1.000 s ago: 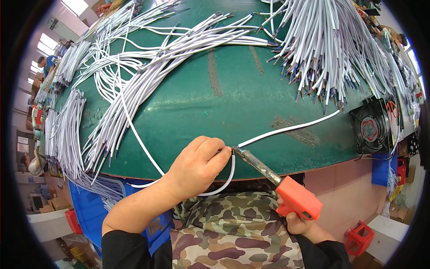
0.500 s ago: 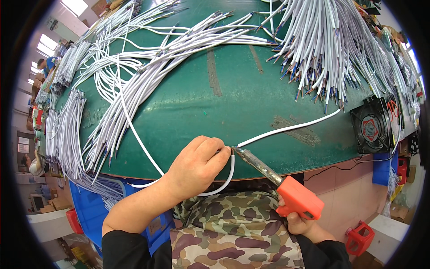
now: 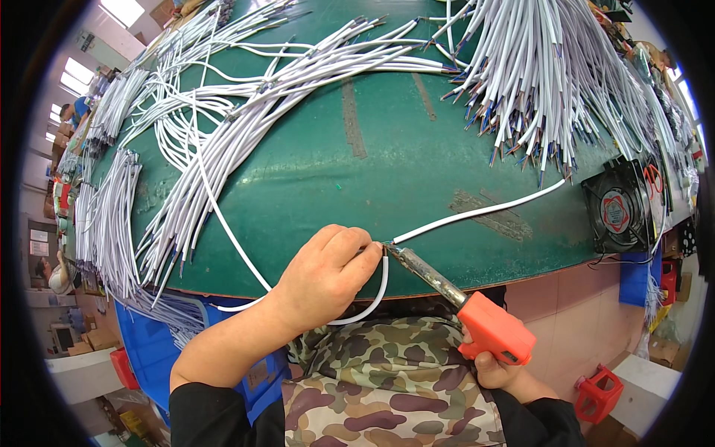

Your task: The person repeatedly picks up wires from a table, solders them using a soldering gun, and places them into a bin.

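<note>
1. Left hand (image 3: 324, 272) pinched shut on a white wire (image 3: 477, 214) at the near edge of the green worktop (image 3: 313, 186); fingertips hidden behind the knuckles, so the exact pinch point hard to make out.
2. Right hand (image 3: 506, 372) low at 5 o'clock, wrapped around the orange handle of a soldering iron (image 3: 462, 298); mostly covered by that handle, wrist cut by a dark sleeve.
3. Iron's tip up at 10 o'clock from the handle, meeting the wire's end just beside the left thumb; joint itself too small to read.
4. Wire bundles (image 3: 551, 82) fanned at 1 o'clock; a black fan (image 3: 617, 208) at 3 o'clock, partly cut by the rim.
5. Against half a second ago: same grips, same tip placement; no shift visible.
</note>
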The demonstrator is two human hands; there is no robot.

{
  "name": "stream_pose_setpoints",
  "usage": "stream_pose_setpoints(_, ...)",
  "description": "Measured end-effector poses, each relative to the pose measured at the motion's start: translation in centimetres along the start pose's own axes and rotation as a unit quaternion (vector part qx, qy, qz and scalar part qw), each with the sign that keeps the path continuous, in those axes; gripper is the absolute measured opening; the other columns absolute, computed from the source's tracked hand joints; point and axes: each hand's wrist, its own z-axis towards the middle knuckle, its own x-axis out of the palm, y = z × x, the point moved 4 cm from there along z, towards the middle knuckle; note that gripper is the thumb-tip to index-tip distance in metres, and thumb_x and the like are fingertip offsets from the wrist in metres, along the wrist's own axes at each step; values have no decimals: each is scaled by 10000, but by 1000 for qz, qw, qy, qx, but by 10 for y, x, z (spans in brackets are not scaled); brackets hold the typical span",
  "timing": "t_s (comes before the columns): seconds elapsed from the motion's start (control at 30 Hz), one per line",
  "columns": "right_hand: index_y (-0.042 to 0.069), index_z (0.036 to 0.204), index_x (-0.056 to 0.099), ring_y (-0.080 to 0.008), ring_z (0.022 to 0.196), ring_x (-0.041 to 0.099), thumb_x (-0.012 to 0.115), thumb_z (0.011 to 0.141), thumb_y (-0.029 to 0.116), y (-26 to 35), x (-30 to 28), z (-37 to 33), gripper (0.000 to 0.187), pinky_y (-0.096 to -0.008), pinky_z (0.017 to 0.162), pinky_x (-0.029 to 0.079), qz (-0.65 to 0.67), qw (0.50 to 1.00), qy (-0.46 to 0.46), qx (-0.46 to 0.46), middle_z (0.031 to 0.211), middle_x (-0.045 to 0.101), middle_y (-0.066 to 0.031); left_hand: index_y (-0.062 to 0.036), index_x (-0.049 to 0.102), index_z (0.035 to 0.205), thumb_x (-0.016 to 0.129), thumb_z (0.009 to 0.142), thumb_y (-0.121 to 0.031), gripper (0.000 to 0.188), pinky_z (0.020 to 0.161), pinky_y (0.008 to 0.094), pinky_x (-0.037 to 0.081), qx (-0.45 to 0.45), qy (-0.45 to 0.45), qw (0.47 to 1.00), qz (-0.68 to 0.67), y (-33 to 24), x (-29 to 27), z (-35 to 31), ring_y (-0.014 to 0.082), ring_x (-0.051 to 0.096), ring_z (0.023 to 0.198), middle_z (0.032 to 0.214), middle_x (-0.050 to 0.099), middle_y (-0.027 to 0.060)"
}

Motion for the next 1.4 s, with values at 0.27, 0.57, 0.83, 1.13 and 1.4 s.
stream_pose_setpoints(0.27, 59, 878, 640, -255, 725, 609, 606, 902, 248, 5, 0, 7, 194, -357, 658, 466, -64, 996, 25, -59, 823, 630, -49, 29, 641, 954, 631, 666, 52, 289, 664, 355, 500, -4, 7, 1000, -1, -1, -1, 1, 265, 586, 760, 898, 586, 109)
stream_pose_setpoints(0.57, 64, 830, 637, -322, 855, 628, 573, 917, 356, -5, -8, -18, 311, -403, 756, 500, -48, 999, -1, 17, 880, 652, -89, 27, 642, 947, 638, 668, 53, 280, 652, 351, 499, 2, -7, 1000, -1, 0, 0, 1, 261, 584, 749, 885, 584, 107)
stream_pose_setpoints(0.83, 54, 823, 628, -337, 876, 622, 569, 921, 428, -6, -11, -17, 391, -417, 777, 499, -36, 999, -27, 6, 881, 640, -106, 23, 644, 950, 642, 682, 55, 270, 657, 353, 507, -2, 4, 1000, 4, -2, -2, 1, 265, 592, 759, 888, 586, 106)
stream_pose_setpoints(1.13, 35, 913, 629, -333, 893, 609, 559, 930, 472, 1, -17, -17, 443, -411, 775, 489, -12, 998, -60, -25, 923, 640, -108, 19, 649, 971, 628, 692, 70, 285, 682, 366, 516, -5, 21, 1000, 12, -5, -4, 3, 279, 604, 782, 903, 598, 106)
stream_pose_setpoints(1.4, -5, 1057, 623, -304, 925, 619, 567, 925, 502, 11, -36, -18, 526, -404, 791, 492, 22, 990, -112, -82, 996, 655, -119, 26, 640, 948, 646, 827, -51, 144, 618, 319, 479, -258, 203, 939, -104, 9, -35, 19, 209, 593, 714, 845, 595, 97)
